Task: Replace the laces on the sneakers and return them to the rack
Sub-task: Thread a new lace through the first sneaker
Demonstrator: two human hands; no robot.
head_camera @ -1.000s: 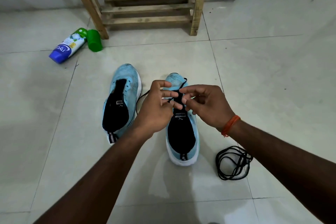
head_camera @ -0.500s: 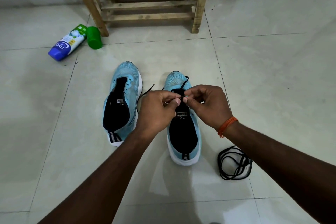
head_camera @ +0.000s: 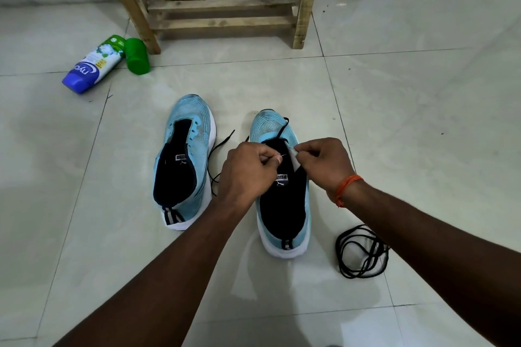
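- The left hand (head_camera: 248, 169) was curled above the sneaker (head_camera: 282, 214) on the floor, and its fingertips pinched the tip of a black lace (head_camera: 282, 127).
- The right hand (head_camera: 324, 163) was curled too and pinched the shoe's eyelet edge.
- The other sneaker (head_camera: 183, 160) stood just beside it.
- A spare lace (head_camera: 362, 251) lay coiled near the right forearm.
- The wooden rack (head_camera: 222, 5) stood behind the shoes.

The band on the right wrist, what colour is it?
The band is orange; the head view shows it.
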